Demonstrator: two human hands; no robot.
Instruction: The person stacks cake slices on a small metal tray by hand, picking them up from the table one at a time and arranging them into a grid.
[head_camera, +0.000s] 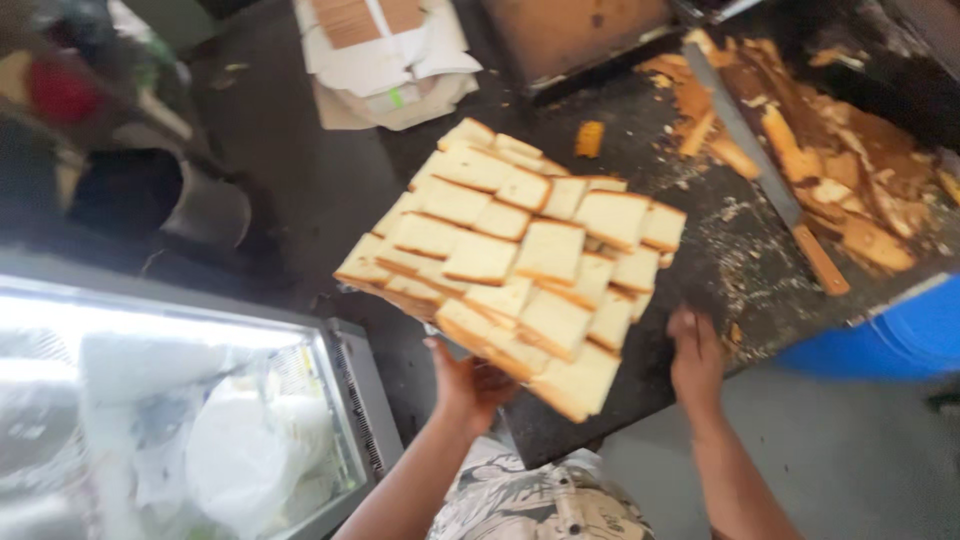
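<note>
A flat tray, hidden under several overlapping square slices of white bread (515, 255), is lifted over the dark worktop (735, 250). My left hand (470, 385) grips its near edge from below. My right hand (697, 355) sits at the tray's right side near the worktop's front edge, fingers curled; what it grips is hidden. The slices lie tilted, with brown crusts showing.
A long knife (765, 170) lies on the worktop among cut bread crusts (850, 190). A glass-topped chest (170, 410) with white bags stands at lower left. Stacked cardboard and paper (385, 55) lie at the top. A blue container (890, 340) is at right.
</note>
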